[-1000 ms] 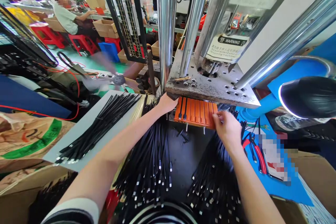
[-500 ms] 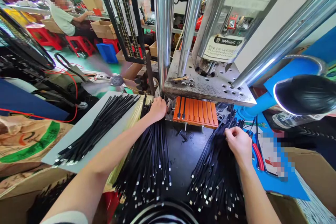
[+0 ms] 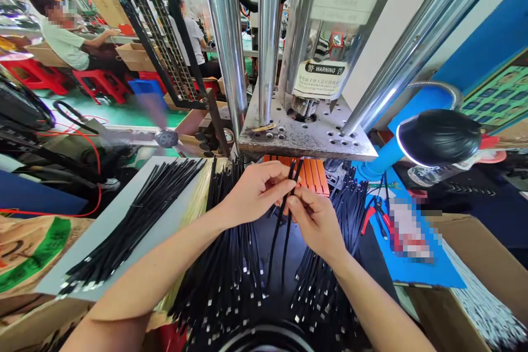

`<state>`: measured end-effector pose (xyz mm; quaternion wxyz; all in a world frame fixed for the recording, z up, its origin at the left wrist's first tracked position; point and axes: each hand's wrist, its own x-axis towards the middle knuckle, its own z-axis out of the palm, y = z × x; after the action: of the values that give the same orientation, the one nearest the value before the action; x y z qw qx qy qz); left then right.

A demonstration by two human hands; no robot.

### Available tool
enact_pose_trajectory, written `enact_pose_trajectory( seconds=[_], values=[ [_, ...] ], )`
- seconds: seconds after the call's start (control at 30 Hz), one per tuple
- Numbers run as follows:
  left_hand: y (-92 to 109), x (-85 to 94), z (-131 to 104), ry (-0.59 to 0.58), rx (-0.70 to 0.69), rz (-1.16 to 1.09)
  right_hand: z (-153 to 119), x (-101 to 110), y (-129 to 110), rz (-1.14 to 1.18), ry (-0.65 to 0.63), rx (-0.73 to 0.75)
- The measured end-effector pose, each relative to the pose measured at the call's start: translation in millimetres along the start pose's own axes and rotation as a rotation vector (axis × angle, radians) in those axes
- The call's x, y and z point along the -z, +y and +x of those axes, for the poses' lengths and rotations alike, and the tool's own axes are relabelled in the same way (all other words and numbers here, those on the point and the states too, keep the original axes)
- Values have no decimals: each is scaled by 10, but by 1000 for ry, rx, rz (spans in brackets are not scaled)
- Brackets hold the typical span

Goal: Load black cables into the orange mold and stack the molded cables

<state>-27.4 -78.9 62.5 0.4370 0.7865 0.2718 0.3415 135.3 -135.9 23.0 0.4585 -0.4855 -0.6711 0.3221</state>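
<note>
Two black cables (image 3: pixel 284 231) hang down from my fingers in front of the orange slotted block (image 3: pixel 319 174). My left hand (image 3: pixel 258 190) pinches them near their upper ends. Just to the right and slightly lower, my right hand (image 3: pixel 315 220) also grips the pair between thumb and fingers. Behind my hands, the block is partly hidden under the metal press plate (image 3: pixel 303 140). A spread of black cables with silver tips (image 3: pixel 231 264) lies left of my hands, and another bunch (image 3: pixel 325 264) lies to the right.
A black cable bundle (image 3: pixel 136 214) rests on a pale board at the left. Steel columns (image 3: pixel 229 38) rise from the press. A black lamp head (image 3: pixel 439 137), red-handled pliers (image 3: pixel 375 217) and an open carton (image 3: pixel 482 253) stand right. Two people sit in the background, beyond a fan (image 3: pixel 166 137).
Both hands have moved from the separate cable bunches to the middle and come together, now holding two cables upright. The camera view has shifted right.
</note>
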Motion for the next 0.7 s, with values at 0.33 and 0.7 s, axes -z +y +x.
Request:
enact_pose_trajectory(
  seconds=[0.33,0.7],
  values=[
    [172,201,326,104,-244,166,-242,-163,244,-122,-130,-28],
    [69,123,463,324,-550,458,812,173,779,-348,174,-42]
  ],
)
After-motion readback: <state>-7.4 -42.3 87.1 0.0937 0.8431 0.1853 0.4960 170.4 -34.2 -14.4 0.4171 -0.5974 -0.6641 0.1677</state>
